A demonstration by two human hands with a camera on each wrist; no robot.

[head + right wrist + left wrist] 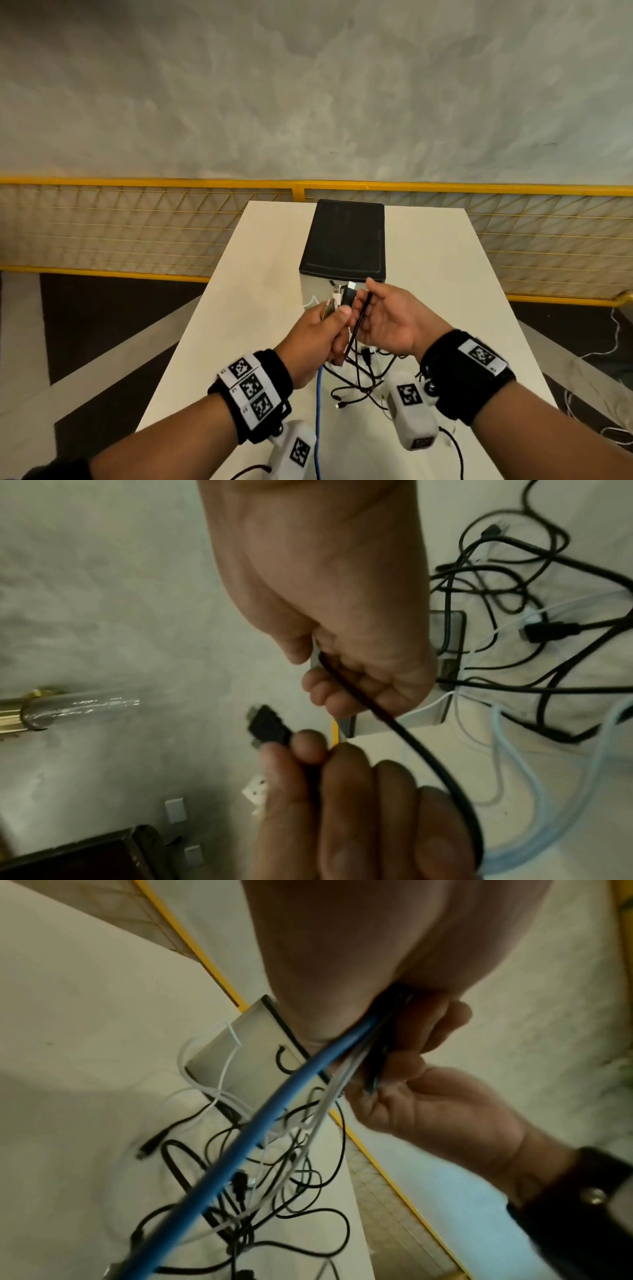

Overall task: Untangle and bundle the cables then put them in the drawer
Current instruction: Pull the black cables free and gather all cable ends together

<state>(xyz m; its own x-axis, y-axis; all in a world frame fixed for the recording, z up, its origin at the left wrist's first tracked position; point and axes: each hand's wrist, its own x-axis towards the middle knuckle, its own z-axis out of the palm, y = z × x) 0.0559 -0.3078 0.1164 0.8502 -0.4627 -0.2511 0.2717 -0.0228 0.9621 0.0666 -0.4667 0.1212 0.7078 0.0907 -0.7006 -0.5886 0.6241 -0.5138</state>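
Observation:
Above the white table (260,260) my left hand (334,317) grips a bunch of cable ends; silver and black plugs (344,293) stick out past its fingers. A thick blue cable (318,407) hangs from that fist, seen close in the left wrist view as the blue cable (274,1123). My right hand (370,303), palm up beside the left, pinches one thin black cable (358,323); the right wrist view shows this black cable (394,723) curving out of its fingers. Below both hands lies a tangle of black and white cables (359,380). The drawer unit (344,236), black-topped, stands just behind the hands.
A yellow mesh fence (137,226) runs behind the table's far edge. The table drops off to the floor on both sides. Loose white wires (613,346) lie on the floor at the right. The tangle (531,615) spreads in front of the drawer unit's front.

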